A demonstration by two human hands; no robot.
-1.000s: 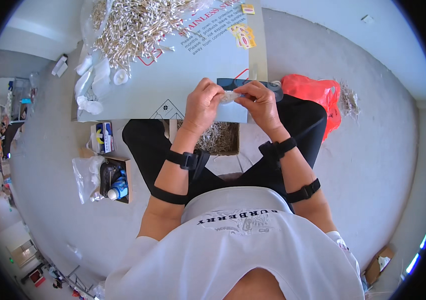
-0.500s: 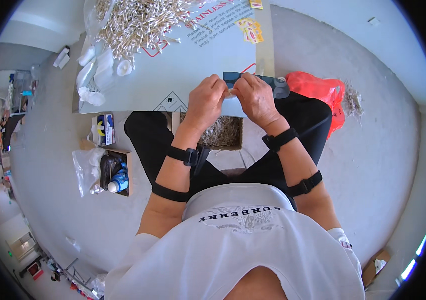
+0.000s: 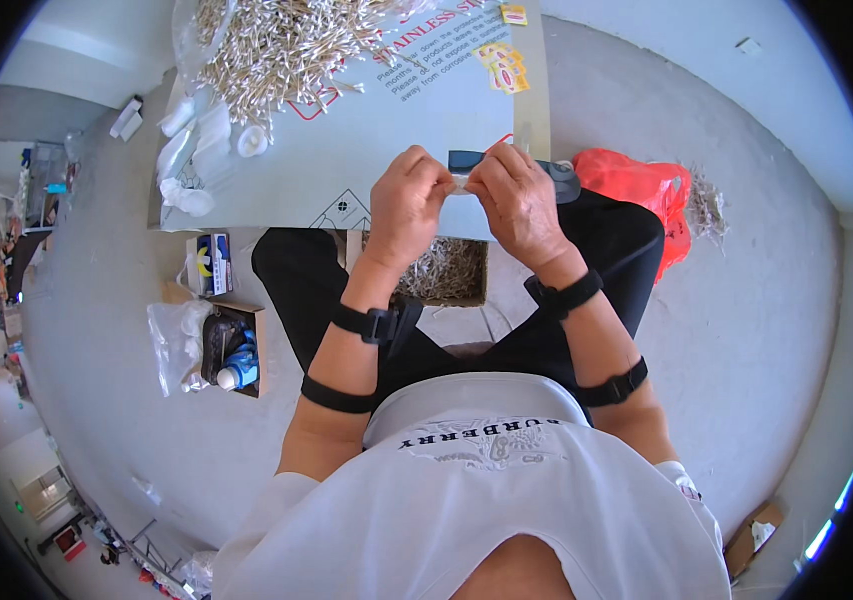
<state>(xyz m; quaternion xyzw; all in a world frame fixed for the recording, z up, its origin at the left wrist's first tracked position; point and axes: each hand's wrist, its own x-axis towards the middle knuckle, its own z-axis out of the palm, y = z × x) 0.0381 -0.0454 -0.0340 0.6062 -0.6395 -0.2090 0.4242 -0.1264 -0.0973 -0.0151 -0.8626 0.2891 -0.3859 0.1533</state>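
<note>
Near the front edge of the table [image 3: 417, 130], both hands meet fingertip to fingertip. Thumb and fingers of my left hand [image 3: 409, 205] pinch one side of a small whitish, partly see-through piece [image 3: 461, 184]. My right hand [image 3: 519, 203] pinches its other side. The fingers cover most of it, and its kind cannot be made out. Just behind the fingertips lies a flat dark blue strip [image 3: 464, 158]. A grey rounded thing [image 3: 564, 183] shows beyond my right hand. A large heap of cotton swabs [image 3: 282, 60] lies at the far left of the table.
White plastic rolls [image 3: 212, 140] and a round white cap [image 3: 253, 140] lie left. Yellow stickers [image 3: 504, 68] are at the far right edge. A cardboard box of swabs [image 3: 452, 272] stands below the table. A red plastic bag [image 3: 627, 195] is right; a box with a bottle [image 3: 239, 368] is left.
Both hands have shifted only slightly, with the fingertips a little changed in their pinch. The whole view has moved down a few pixels.
</note>
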